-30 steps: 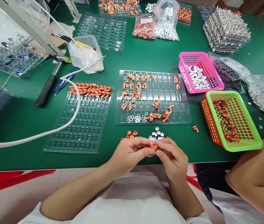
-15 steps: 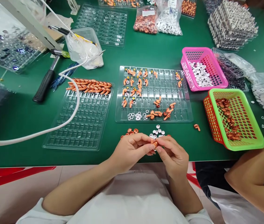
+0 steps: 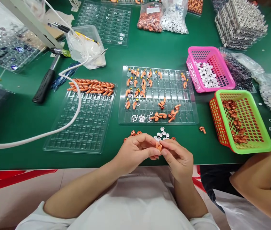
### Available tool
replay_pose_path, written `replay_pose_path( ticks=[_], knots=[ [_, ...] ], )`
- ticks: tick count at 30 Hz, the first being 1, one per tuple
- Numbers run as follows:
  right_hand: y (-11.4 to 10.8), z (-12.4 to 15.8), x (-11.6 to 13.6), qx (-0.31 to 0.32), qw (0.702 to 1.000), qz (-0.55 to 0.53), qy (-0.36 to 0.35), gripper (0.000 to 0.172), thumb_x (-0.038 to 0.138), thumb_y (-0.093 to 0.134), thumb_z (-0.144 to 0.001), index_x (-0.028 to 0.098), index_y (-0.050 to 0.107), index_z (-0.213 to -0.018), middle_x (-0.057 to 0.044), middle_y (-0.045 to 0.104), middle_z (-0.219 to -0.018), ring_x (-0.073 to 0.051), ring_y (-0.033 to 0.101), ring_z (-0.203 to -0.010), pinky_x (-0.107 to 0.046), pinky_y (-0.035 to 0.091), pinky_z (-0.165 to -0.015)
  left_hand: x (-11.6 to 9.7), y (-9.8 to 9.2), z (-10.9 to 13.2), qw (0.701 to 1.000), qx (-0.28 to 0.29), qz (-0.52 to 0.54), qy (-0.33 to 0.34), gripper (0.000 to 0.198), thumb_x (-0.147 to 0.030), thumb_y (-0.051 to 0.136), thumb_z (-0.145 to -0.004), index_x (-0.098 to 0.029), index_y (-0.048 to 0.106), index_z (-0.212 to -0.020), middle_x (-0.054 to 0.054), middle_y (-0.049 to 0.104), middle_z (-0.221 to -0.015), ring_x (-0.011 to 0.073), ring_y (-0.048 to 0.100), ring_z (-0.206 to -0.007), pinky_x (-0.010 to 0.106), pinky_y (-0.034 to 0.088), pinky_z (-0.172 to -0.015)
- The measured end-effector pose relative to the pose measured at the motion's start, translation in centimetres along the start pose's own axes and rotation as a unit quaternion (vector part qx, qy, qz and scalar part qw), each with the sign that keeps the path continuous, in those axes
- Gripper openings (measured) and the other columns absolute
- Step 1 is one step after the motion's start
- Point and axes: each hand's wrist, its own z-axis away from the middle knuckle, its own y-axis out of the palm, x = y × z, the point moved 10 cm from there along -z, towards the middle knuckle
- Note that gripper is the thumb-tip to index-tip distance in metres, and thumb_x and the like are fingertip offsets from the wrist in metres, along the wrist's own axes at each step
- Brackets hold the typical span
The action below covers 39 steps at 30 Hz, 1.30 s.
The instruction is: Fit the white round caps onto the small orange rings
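Note:
Close to the table's front edge, my left hand (image 3: 134, 154) and my right hand (image 3: 179, 159) meet fingertip to fingertip. Both are closed on one small copper-orange earbud shell (image 3: 158, 146), pinched between thumbs and fingers; its underside is hidden. Just beyond my fingers lie loose white round caps (image 3: 163, 134) and several copper round shell parts (image 3: 133, 133). Behind them a clear compartment tray (image 3: 123, 120) holds orange earbud stems and thin white rings (image 3: 142, 118). A single earbud shell (image 3: 202, 129) lies on the table to the right.
A pink basket (image 3: 191, 75) of white caps and a green basket (image 3: 257, 148) of copper shells stand right. On the left are another tray (image 3: 78, 134), a white cable (image 3: 79, 108) and a hammer (image 3: 44, 83). A co-worker's arm (image 3: 257, 185) reaches in at right.
The earbud shell has turned slightly between my fingertips, and my left thumb has shifted a little to the right on it. The whole view has moved slightly.

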Motion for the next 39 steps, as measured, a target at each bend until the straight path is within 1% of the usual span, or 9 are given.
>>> replay_pose_path(
  ticks=[4,9,11,15,19,23,26,33,39],
  knots=[
    [0.2,-0.1,-0.4,0.018,0.999,-0.023,0.020,0.021,0.024,0.067,-0.089,0.030,0.074,-0.108,-0.005,0.075,-0.093,-0.021,0.069,-0.086,-0.037,0.058,-0.074,0.6,0.4,-0.2,0.999,0.029,0.024,-0.024,0.023,-0.027,0.084,-0.069,-0.015,0.066,-0.079,0.001,0.071,-0.073,0.0130,0.067,-0.062,0.026,0.058,-0.060],
    [0.5,-0.1,-1.2,0.030,0.995,-0.081,0.048,0.020,0.026,0.069,-0.088,0.032,0.075,-0.106,-0.004,0.074,-0.091,-0.021,0.069,-0.084,-0.035,0.059,-0.072,1.1,0.7,-0.4,0.997,0.051,0.045,-0.038,0.025,-0.026,0.084,-0.069,-0.015,0.064,-0.080,0.001,0.071,-0.070,0.0132,0.067,-0.061,0.025,0.057,-0.059],
    [0.7,-0.1,-1.6,0.031,0.992,-0.110,0.062,0.019,0.027,0.069,-0.088,0.031,0.075,-0.105,-0.004,0.074,-0.091,-0.020,0.069,-0.082,-0.034,0.060,-0.067,1.1,0.6,-0.4,0.997,0.049,0.043,-0.037,0.024,-0.025,0.084,-0.070,-0.015,0.065,-0.081,0.001,0.071,-0.069,0.0128,0.067,-0.061,0.024,0.056,-0.058],
    [0.7,0.1,-2.5,0.020,0.988,-0.130,0.085,0.017,0.030,0.071,-0.086,0.028,0.076,-0.102,-0.005,0.073,-0.090,-0.019,0.069,-0.076,-0.032,0.059,-0.058,0.8,0.1,-0.4,1.000,0.016,0.004,-0.024,0.020,-0.025,0.083,-0.069,-0.015,0.069,-0.080,0.001,0.071,-0.074,0.0128,0.065,-0.066,0.023,0.054,-0.058],
    [0.4,0.0,-2.5,0.011,0.989,-0.128,0.072,0.017,0.026,0.074,-0.084,0.027,0.076,-0.100,-0.005,0.073,-0.090,-0.020,0.069,-0.079,-0.032,0.060,-0.062,0.4,-0.2,-0.2,1.000,-0.003,-0.014,-0.018,0.017,-0.027,0.082,-0.071,-0.015,0.072,-0.079,0.003,0.072,-0.078,0.0134,0.064,-0.068,0.023,0.055,-0.058],
    [0.2,-0.2,-1.7,0.009,0.995,-0.087,0.048,0.019,0.022,0.074,-0.084,0.030,0.075,-0.101,-0.004,0.074,-0.089,-0.020,0.069,-0.083,-0.035,0.060,-0.069,0.2,-0.3,-0.2,1.000,-0.012,-0.011,-0.019,0.015,-0.025,0.082,-0.071,-0.015,0.074,-0.078,0.002,0.072,-0.073,0.0127,0.064,-0.065,0.024,0.056,-0.061],
    [0.1,-0.4,-1.2,0.006,0.998,-0.057,0.035,0.019,0.019,0.074,-0.084,0.030,0.076,-0.100,-0.004,0.074,-0.087,-0.019,0.069,-0.083,-0.034,0.060,-0.071,0.1,-0.5,-0.2,1.000,-0.017,-0.007,-0.020,0.014,-0.023,0.083,-0.070,-0.014,0.074,-0.076,0.001,0.071,-0.068,0.0117,0.064,-0.062,0.024,0.056,-0.061],
    [0.1,-0.5,-1.1,0.012,0.997,-0.058,0.041,0.022,0.016,0.075,-0.082,0.030,0.076,-0.099,-0.003,0.074,-0.087,-0.019,0.069,-0.083,-0.033,0.059,-0.069,0.7,-0.6,-0.3,0.999,-0.008,0.026,-0.039,0.018,-0.022,0.083,-0.070,-0.014,0.068,-0.068,-0.001,0.071,-0.069,0.0108,0.066,-0.058,0.024,0.057,-0.060],
    [0.2,-0.7,-1.0,0.028,0.997,-0.060,0.049,0.022,0.014,0.074,-0.082,0.029,0.077,-0.097,-0.002,0.074,-0.088,-0.017,0.069,-0.083,-0.031,0.059,-0.071,0.7,-0.8,-0.1,0.999,-0.002,0.001,-0.035,0.014,-0.022,0.082,-0.073,-0.013,0.071,-0.072,0.001,0.072,-0.070,0.0115,0.068,-0.062,0.023,0.058,-0.064]
  ],
)
